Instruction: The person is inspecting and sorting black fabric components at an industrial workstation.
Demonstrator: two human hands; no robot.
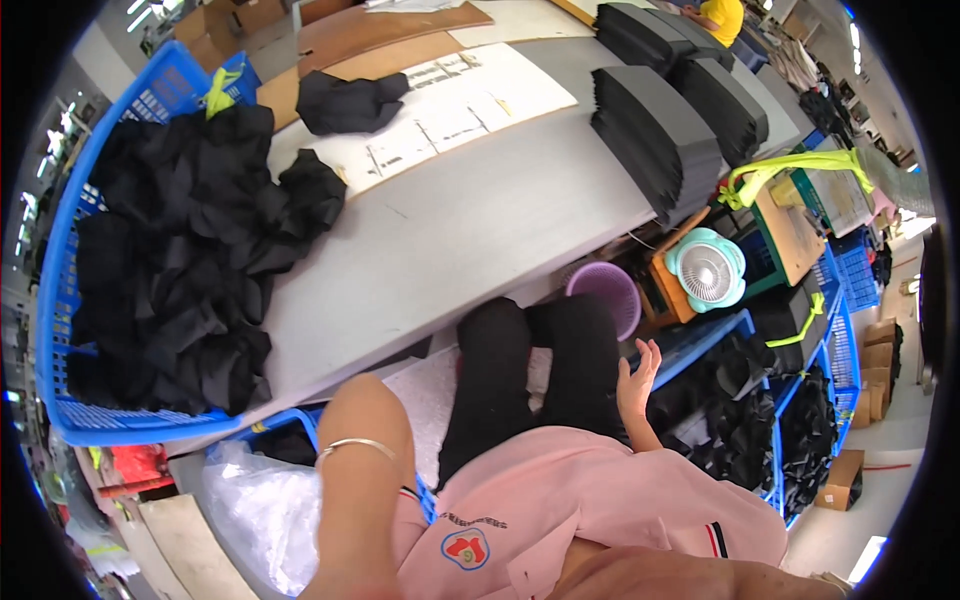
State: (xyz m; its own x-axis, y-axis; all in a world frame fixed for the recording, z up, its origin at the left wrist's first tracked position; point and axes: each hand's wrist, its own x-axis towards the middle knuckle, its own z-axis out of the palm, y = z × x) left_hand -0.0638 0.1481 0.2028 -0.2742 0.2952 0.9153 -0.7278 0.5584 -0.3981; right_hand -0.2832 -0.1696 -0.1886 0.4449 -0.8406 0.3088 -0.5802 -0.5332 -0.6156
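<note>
My left arm rises from the lower edge, a metal bangle (357, 446) around its wrist. Beyond the bangle, my left hand (368, 408) shows only as a rounded back, bent over at the grey table's near edge; its fingers are hidden. My right hand (638, 382) is raised beside my right thigh, fingers spread and nothing in them. It is nearest to a blue crate (700, 345) of black fabric pieces (715, 400). On the left, a large blue basket (62, 330) holds a heap of crumpled black fabric pieces (190, 250), some spilling onto the grey table (430, 240).
Stacks of black cut pieces (660, 140) stand at the table's far right. A marked white board (470, 110) lies at the back, with a black piece (350, 100) on it. By my knees are a purple bin (605, 290) and a small turquoise fan (707, 270). Another person (722, 18) sits far off.
</note>
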